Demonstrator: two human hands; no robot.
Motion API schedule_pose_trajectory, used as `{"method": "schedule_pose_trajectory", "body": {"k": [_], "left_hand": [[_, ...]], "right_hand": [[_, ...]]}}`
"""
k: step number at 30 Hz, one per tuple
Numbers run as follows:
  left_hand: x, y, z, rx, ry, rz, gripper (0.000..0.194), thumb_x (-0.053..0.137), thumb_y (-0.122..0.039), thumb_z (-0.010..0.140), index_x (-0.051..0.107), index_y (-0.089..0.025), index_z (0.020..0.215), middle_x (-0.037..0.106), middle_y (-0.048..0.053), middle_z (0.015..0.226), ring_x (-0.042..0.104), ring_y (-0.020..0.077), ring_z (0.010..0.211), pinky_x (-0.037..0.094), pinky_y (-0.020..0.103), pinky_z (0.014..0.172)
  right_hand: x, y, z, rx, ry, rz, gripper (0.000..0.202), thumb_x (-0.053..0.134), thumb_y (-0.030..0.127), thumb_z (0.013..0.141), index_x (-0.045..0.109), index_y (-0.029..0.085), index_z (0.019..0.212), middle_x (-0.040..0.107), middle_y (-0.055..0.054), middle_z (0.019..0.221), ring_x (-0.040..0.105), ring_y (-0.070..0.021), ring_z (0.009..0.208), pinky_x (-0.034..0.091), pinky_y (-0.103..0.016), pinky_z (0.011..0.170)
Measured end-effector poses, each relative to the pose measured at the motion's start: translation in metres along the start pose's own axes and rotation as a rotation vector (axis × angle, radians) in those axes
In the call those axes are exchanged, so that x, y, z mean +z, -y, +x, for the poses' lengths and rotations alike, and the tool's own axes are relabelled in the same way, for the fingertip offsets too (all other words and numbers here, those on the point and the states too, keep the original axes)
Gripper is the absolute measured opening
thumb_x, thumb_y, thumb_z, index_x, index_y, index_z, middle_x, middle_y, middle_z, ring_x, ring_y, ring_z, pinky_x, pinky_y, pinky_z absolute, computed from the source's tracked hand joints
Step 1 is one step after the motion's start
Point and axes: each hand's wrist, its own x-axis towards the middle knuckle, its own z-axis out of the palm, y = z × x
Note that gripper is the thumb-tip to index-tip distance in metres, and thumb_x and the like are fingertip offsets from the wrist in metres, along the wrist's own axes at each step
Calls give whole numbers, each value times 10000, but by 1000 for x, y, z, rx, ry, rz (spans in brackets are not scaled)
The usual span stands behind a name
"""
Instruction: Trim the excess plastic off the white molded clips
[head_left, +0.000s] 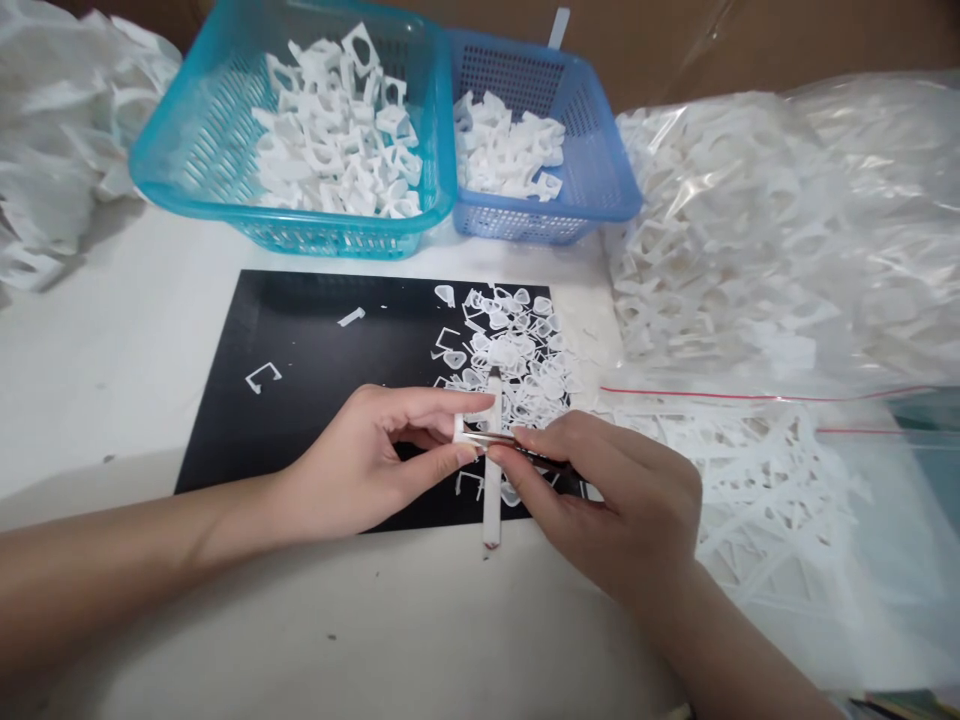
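Between its thumb and fingers, my left hand (390, 440) pinches a small white plastic piece (459, 428), seen nearly edge-on and partly covered by the fingers. My right hand (607, 490) grips what look like tweezers (487, 437), with a thin metal tip and a dark body. Their tip points left and meets the white piece. Both hands are above a black mat (300, 440). Below them lies a white stick (491, 500) with a dark upper end. Thin white scraps (517, 350) are heaped on the mat's right side.
Behind the mat stand a teal basket (202, 212) and a blue basket (592, 205), both containing white plastic pieces. Clear bags of white parts (750, 230) lie right. More white parts (75, 120) are piled left. A thin bracket-shaped scrap (262, 377) rests on the mat.
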Motion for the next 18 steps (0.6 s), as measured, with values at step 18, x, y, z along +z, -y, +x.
{"method": "schedule_pose_trajectory", "body": {"k": [18], "left_hand": [[0, -5, 3, 8, 21, -92, 336, 651, -174, 861, 621, -186, 1196, 724, 27, 792, 681, 132, 706, 574, 224, 671]], "right_hand": [[-3, 9, 9, 622, 202, 603, 171, 739, 269, 699, 591, 204, 753, 304, 116, 488, 242, -51, 414, 218, -190, 373]]}}
